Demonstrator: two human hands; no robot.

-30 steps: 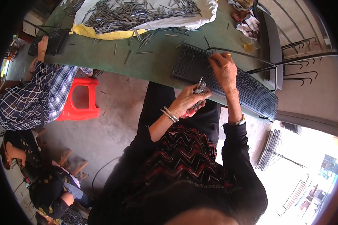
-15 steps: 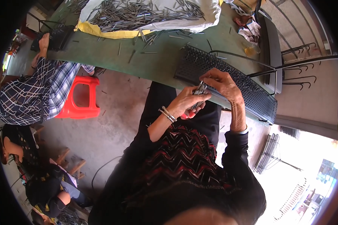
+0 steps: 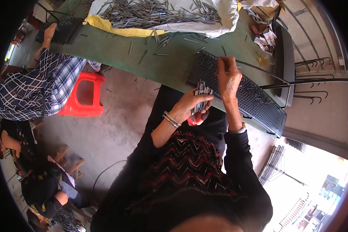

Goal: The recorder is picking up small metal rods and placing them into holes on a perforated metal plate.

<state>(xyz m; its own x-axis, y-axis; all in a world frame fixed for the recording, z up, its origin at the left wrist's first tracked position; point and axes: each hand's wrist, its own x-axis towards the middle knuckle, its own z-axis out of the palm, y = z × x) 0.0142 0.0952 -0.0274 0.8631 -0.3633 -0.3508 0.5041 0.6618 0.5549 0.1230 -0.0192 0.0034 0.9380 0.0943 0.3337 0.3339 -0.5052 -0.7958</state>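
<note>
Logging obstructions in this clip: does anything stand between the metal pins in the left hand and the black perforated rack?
Nothing visible stands between the metal pins in the left hand and the left part of the perforated rack; farther right, the right hand partly covers it.

The long rectangular perforated board [image 3: 255,102] is black, its face patterned with close rows of round holes. The tight bundle of slim metal rods [image 3: 202,98] shows silvery grey with darker streaks; the loose heap of thin metal rods [image 3: 162,16] is dull grey with bluish glints. The large pliable white sack [image 3: 226,29] has a yellow border, the broad flat table [image 3: 116,52] is muted green, and the plastic stool [image 3: 92,111] is bright red. Red and whitish zigzags band the wearer's black cloth top [image 3: 193,154]; the rounded metal bangles [image 3: 171,119] are silver. The co-worker's loose cloth shirt [image 3: 23,87] is dark with a white grid, the cloth trousers [image 3: 67,83] blue-and-white plaid.
</note>
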